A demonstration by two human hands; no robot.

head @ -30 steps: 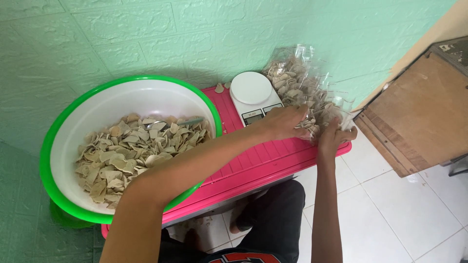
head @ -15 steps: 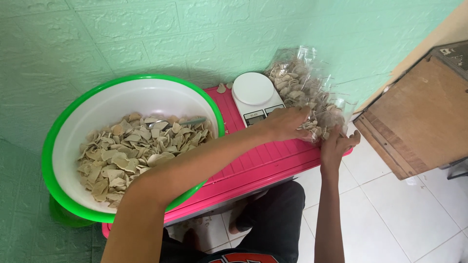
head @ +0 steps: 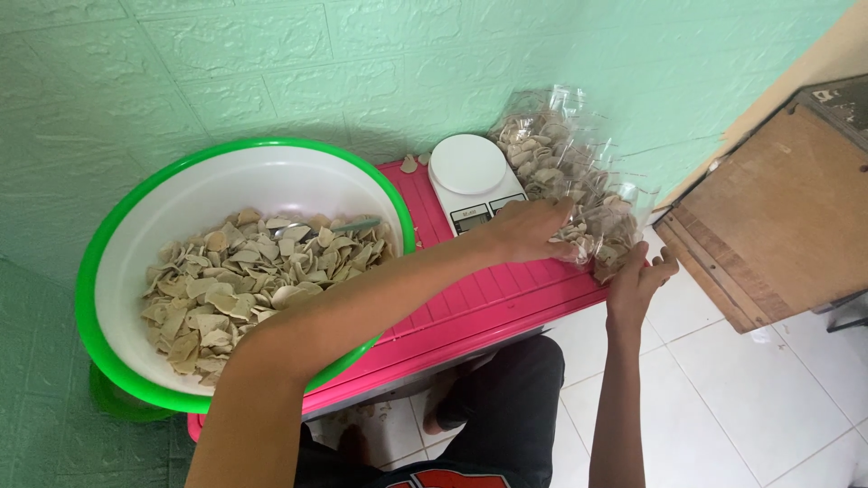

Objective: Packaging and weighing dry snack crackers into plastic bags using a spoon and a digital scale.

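A clear plastic bag of pale dry chips (head: 608, 228) lies at the right end of the pink box lid (head: 488, 298), among other filled clear bags (head: 542, 149). My left hand (head: 529, 228) rests on the bag's left side, gripping it. My right hand (head: 640, 276) is at the bag's lower right edge, fingers spread against the plastic. A small white kitchen scale (head: 468, 176) stands just behind my left hand.
A large white basin with a green rim (head: 127, 244) holds many loose chips and a metal spoon (head: 339, 226). A wooden cabinet (head: 787, 208) stands to the right. White floor tiles lie below, and a green wall is behind.
My right hand has slid down and to the right along the bag, and its fingers have spread. My left hand has stayed on the bag.
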